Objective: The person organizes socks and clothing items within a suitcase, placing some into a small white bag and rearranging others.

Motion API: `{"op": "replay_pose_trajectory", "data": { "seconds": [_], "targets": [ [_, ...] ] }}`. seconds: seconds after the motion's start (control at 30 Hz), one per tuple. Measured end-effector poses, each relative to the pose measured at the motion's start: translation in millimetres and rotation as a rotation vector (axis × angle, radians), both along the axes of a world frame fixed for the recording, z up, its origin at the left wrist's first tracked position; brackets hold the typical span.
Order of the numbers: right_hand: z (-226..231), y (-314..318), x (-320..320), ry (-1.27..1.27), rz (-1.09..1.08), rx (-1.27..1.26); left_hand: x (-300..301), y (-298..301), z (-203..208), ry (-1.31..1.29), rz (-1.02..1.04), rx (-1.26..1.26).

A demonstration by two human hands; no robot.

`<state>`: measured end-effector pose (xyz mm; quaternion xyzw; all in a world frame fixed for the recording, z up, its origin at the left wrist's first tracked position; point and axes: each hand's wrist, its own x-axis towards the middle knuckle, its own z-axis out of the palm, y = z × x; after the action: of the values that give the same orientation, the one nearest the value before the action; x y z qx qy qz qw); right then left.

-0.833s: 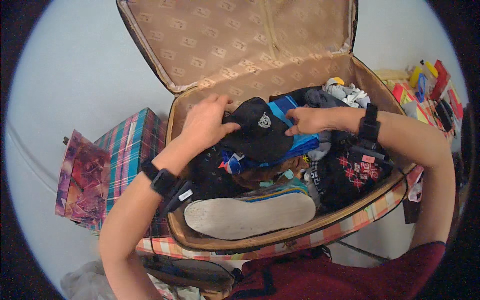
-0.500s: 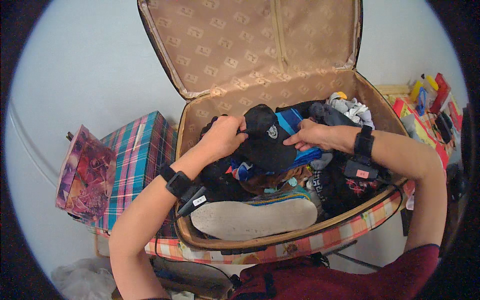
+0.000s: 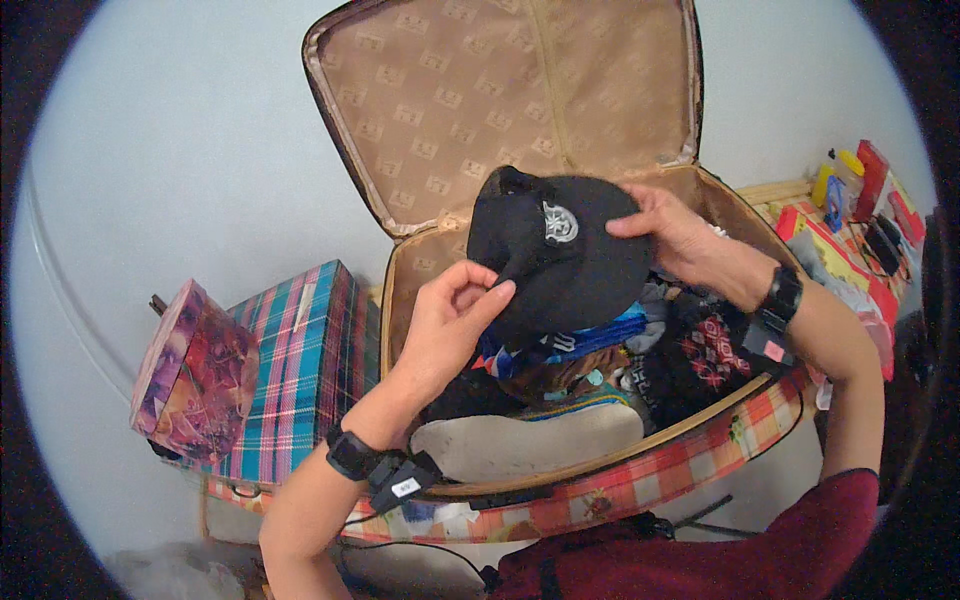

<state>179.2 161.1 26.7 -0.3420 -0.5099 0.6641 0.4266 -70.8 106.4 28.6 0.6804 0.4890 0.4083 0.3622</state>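
Plainly, the black cap (image 3: pixel 525 240) sits raised above the clothes (image 3: pixel 715 350) in the suitcase (image 3: pixel 412 270), the left hand (image 3: pixel 450 325) pinching its near-left edge, the right hand (image 3: pixel 685 240) gripping the brim (image 3: pixel 605 275), thumb on top. Uneven pulling could probably crease the soft fabric or slip it from that fingertip pinch; the boxy unit (image 3: pixel 400 478) on the left wrist might knock the near rim. Around, the upright lid (image 3: pixel 450 110) blocks the far side, a pale sole (image 3: pixel 530 442) lies nearest, and a plaid box (image 3: pixel 300 340) crowds the left.
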Motion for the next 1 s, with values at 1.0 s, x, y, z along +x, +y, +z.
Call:
{"op": "replay_pose_trajectory", "data": {
  "seconds": [1.0],
  "targets": [
    [-0.9, -37.0, 47.0, 0.237, -0.481, 0.156, -2.0, 10.0, -17.9, -1.141, -0.292, -0.38]
  ]
}}
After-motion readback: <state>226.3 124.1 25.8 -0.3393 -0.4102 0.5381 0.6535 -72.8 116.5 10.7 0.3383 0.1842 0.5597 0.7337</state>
